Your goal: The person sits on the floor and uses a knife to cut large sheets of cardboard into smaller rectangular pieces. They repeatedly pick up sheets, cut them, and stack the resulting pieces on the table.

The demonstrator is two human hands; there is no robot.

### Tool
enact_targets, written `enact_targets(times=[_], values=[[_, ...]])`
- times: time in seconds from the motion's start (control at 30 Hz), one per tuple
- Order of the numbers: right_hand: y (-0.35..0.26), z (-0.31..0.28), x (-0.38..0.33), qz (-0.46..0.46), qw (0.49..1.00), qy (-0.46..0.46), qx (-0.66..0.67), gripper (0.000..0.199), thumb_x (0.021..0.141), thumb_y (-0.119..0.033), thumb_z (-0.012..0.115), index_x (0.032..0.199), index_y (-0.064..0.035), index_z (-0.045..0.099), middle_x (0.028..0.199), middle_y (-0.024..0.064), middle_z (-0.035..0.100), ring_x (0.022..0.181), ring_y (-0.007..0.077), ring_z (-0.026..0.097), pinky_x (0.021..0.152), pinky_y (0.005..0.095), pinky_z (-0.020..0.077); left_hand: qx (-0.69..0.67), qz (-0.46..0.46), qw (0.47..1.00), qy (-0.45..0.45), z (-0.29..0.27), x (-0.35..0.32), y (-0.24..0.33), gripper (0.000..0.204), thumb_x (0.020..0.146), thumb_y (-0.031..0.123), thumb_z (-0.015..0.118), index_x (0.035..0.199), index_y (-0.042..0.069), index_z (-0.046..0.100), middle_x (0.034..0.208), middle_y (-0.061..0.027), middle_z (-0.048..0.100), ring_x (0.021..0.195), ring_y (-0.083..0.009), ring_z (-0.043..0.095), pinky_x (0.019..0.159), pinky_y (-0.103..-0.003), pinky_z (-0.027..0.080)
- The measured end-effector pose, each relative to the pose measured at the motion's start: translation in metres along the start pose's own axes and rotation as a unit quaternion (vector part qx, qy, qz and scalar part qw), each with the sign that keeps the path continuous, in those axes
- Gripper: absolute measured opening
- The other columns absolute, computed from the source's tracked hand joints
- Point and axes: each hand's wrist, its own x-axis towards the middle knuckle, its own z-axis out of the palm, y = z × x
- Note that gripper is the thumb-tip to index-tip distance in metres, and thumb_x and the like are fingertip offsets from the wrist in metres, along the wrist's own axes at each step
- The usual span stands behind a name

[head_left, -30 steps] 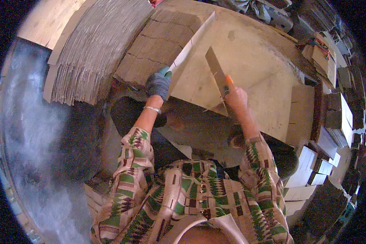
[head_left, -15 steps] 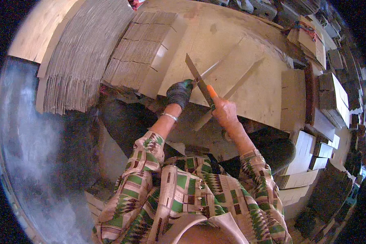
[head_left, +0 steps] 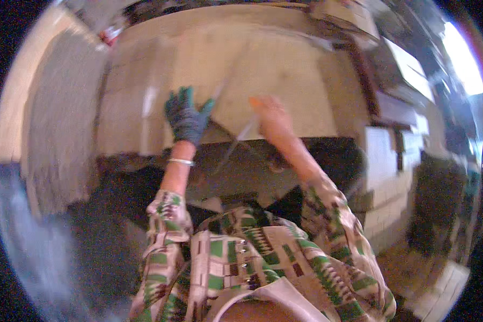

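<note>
My left hand (head_left: pixel 186 117), in a dark glove with green fingertips, is open with its fingers spread over the near edge of the tan board (head_left: pixel 284 59). Nothing shows in its grasp. To the right, my bare right hand (head_left: pixel 275 119) is closed, with an orange covering at a fingertip. A thin pale strip (head_left: pixel 236 140) slants down and left from beside it; blur hides whether the fingers grip it. A dark flat piece (head_left: pixel 220 131) lies between the hands at the board's edge.
Left of the board stand stacks of flat cardboard (head_left: pixel 129 96), with a taller grey stack (head_left: pixel 64 112) beyond. Boxes and cardboard bundles (head_left: pixel 381 155) are piled on the right. A red and white item (head_left: pixel 109 36) sits at the far left.
My gloved left hand has let go of the thin strip, opened and moved left. My right hand has moved a little left and up. The view has shifted and blurred.
</note>
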Motion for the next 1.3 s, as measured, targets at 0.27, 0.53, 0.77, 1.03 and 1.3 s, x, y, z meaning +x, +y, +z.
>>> enact_targets(times=[0.27, 0.53, 0.77, 1.03, 1.3], values=[[-0.064, 0.026, -0.002, -0.078, 0.991, -0.103, -0.034, 0.017, 0.070, -0.017, 0.069, 0.086, -0.0123, 0.068, 0.094, 0.0067, 0.066, 0.106, 0.0283, 0.058, 0.090, 0.0431, 0.0438, 0.132, 0.107, 0.955, -0.245, 0.081, -0.004, -0.069, 0.024, 0.090, 0.038, 0.058, 0.094, 0.020, 0.073, 0.106, -0.0044, 0.071, 0.122, -0.0288, 0.055, 0.102, -0.059, 0.037], [-0.029, 0.002, -0.002, 0.021, 0.984, 0.113, 0.134, 0.048, 0.079, -0.007, 0.064, 0.126, -0.0087, 0.057, 0.128, 0.0149, 0.061, 0.122, 0.0363, 0.054, 0.094, 0.0505, 0.0461, 0.054, 0.081, 0.977, -0.190, 0.021, -0.001, -0.062, 0.045, 0.091, 0.045, 0.064, 0.119, 0.010, 0.067, 0.112, -0.0186, 0.067, 0.116, -0.0350, 0.058, 0.099, -0.053, 0.042], [0.204, -0.073, -0.048, 0.415, 0.870, 0.010, -0.264, 0.031, 0.092, -0.023, 0.061, 0.119, -0.0079, 0.061, 0.114, 0.0140, 0.066, 0.113, 0.0292, 0.061, 0.092, 0.0429, 0.0511, -0.078, 0.082, 0.975, -0.190, -0.016, 0.021, 0.010, 0.061, 0.091, 0.042, 0.067, 0.135, 0.002, 0.056, 0.134, -0.0257, 0.058, 0.122, -0.0423, 0.055, 0.107, -0.048, 0.042], [0.214, -0.124, -0.043, 0.457, 0.878, 0.013, -0.146, 0.048, 0.073, -0.039, 0.083, 0.112, -0.0155, 0.068, 0.108, 0.0118, 0.072, 0.100, 0.0325, 0.069, 0.082, 0.0464, 0.0552, -0.128, 0.080, 0.950, -0.275, 0.011, 0.016, 0.088, 0.072, 0.088, 0.053, 0.066, 0.139, 0.004, 0.054, 0.135, -0.0232, 0.058, 0.124, -0.0394, 0.056, 0.105, -0.047, 0.044], [0.103, -0.081, -0.006, 0.233, 0.944, 0.195, 0.131, 0.084, 0.073, 0.007, 0.060, 0.149, -0.0252, 0.044, 0.085, 0.0219, 0.070, 0.075, 0.0400, 0.069, 0.064, 0.0464, 0.0538, -0.062, 0.041, 0.914, -0.399, 0.041, 0.026, 0.101, 0.031, 0.094, 0.035, 0.051, 0.104, 0.016, 0.074, 0.107, -0.0142, 0.072, 0.100, -0.0358, 0.069, 0.086, -0.049, 0.054]])
